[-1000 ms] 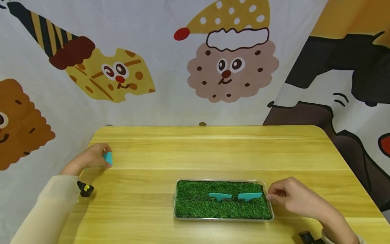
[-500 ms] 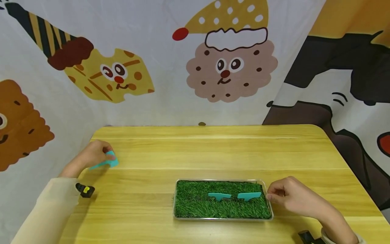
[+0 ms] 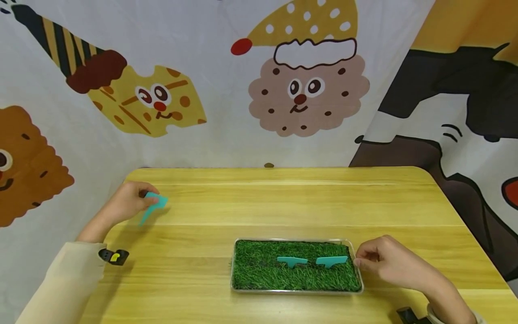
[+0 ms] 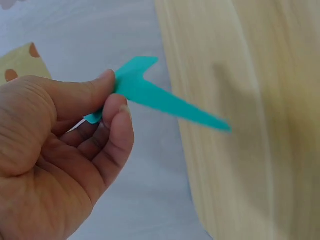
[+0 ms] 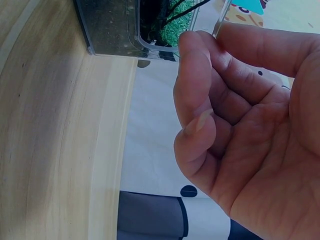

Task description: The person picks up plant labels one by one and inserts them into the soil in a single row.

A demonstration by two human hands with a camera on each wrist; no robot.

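My left hand (image 3: 131, 202) pinches a teal T-shaped plant label (image 3: 161, 201) between thumb and fingers, above the far left of the table. In the left wrist view the label's long pointed stem (image 4: 185, 109) points away from the fingers, and part of its head is hidden by them. My right hand (image 3: 390, 263) pinches the right rim of a clear plastic box (image 3: 297, 292) with thumb and forefinger. Green artificial grass (image 3: 259, 276) fills the box. Two teal labels, one left (image 3: 292, 260) and one right (image 3: 332, 260), stand upright in the grass.
The box sits on a light wooden table (image 3: 194, 270), toward its near side. Behind the table hangs a white cloth (image 3: 226, 144) printed with cartoon food. A black wrist strap (image 3: 114, 257) is on the left sleeve.
My left hand has lifted the plant label and moved slightly right and away, turning it so its stem now slants downward. The right hand and box have stayed put.
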